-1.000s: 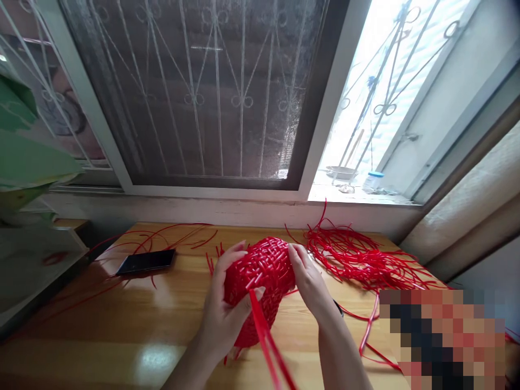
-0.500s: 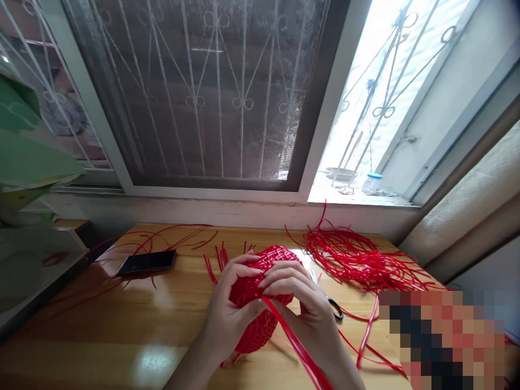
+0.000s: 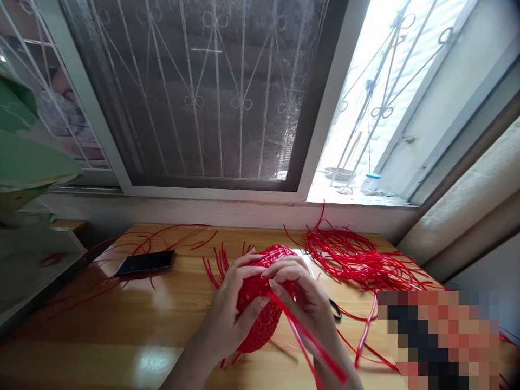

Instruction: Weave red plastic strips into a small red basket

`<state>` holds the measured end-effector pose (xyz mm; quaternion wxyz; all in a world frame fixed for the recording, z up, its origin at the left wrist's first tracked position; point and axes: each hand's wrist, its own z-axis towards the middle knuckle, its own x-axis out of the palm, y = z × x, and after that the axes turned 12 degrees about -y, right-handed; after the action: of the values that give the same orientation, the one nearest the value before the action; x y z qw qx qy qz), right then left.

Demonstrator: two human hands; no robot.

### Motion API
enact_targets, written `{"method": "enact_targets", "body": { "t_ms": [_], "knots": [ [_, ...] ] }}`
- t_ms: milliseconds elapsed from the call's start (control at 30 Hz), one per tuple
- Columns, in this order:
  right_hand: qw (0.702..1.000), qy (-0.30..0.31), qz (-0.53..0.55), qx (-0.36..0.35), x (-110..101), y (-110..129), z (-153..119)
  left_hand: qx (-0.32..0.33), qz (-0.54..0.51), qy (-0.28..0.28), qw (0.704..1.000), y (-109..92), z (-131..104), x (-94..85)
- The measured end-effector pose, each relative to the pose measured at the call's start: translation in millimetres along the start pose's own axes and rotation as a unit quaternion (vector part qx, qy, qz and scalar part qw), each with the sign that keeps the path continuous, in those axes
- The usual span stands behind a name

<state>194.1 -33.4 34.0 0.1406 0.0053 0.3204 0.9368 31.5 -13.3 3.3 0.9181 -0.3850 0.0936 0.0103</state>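
Observation:
A rounded red woven piece, made of glossy plastic strands, is held above the table between my two hands. My left hand is closed around its left side, with the thumb pressed on the near face. My right hand grips the upper right side, thumb and forefinger close together at the weave. From beside the right thumb, long red strands run down to the right across my right wrist. Loose strand ends stick out at the piece's far left. My fingers hide part of the weave.
A tangled pile of red strands lies at the back right. Scissors, showing a black handle, rest beside my right hand. A dark phone lies on the wooden table to the left. Behind is a barred window.
My right thumb has lifted and shifted up against the forefinger. The loose strands have swung and spread apart at the lower right. The woven piece has turned slightly.

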Motion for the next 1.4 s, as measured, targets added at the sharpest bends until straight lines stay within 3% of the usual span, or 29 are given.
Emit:
{"method": "enact_targets", "body": {
  "t_ms": [133, 233, 667, 900, 1200, 1400],
  "knots": [
    [0.992, 0.116, -0.037, -0.039, -9.6, 3.8, 3.5, 0.042, 0.010, 0.049, 0.998, 5.7, 1.4, -7.5],
    [0.987, 0.152, -0.033, -0.040, -13.2, 2.8, 3.9, 0.026, -0.004, 0.086, 0.996, 8.3, 2.8, -12.9],
    [0.999, -0.005, 0.030, 0.018, 1.7, -2.5, -0.6, 0.007, -0.020, 0.052, 0.998, 7.5, 2.5, -7.5],
    [0.992, -0.065, 0.107, 0.013, 1.8, 3.7, 2.0, -0.027, -0.054, -0.020, 0.998, 6.3, -2.9, 0.5],
    [0.996, 0.052, 0.075, 0.019, -4.0, 3.9, -4.8, -0.018, -0.052, 0.061, 0.997, 2.3, -0.8, -4.1],
    [0.992, 0.116, 0.058, -0.001, -14.1, 6.7, 0.1, -0.004, -0.047, 0.071, 0.996, 8.0, -1.2, -9.0]
  ]
}}
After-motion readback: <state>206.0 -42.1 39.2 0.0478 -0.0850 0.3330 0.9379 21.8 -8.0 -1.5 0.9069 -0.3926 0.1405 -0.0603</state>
